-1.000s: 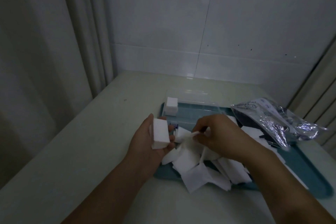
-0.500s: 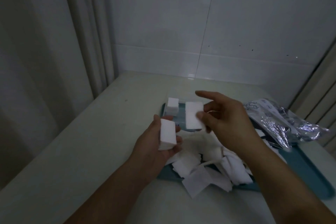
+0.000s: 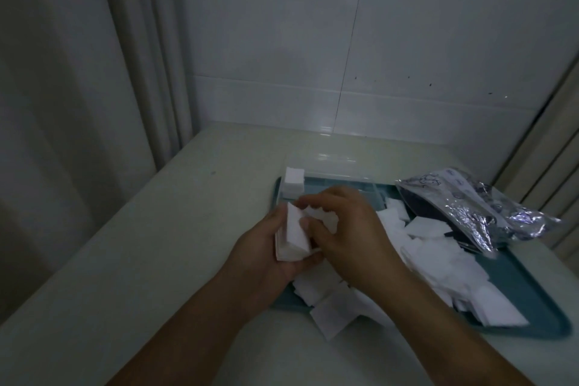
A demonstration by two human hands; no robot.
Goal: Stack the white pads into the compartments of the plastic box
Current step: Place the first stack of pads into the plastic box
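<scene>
Pinching the pad stack (image 3: 293,236) in my left hand (image 3: 266,247) while my right hand (image 3: 344,229) pressed another pad on, I judged the loose, uneven edges could fan and slip onto the tray (image 3: 532,294) below.

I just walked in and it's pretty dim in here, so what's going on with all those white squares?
A person is gathering white pads. The left hand holds a small stack of pads, and the right hand is adding to it. More loose pads lie scattered over a teal tray. One finished stack already stands in a corner of the clear plastic box behind. A foil bag lies to the right.
</scene>
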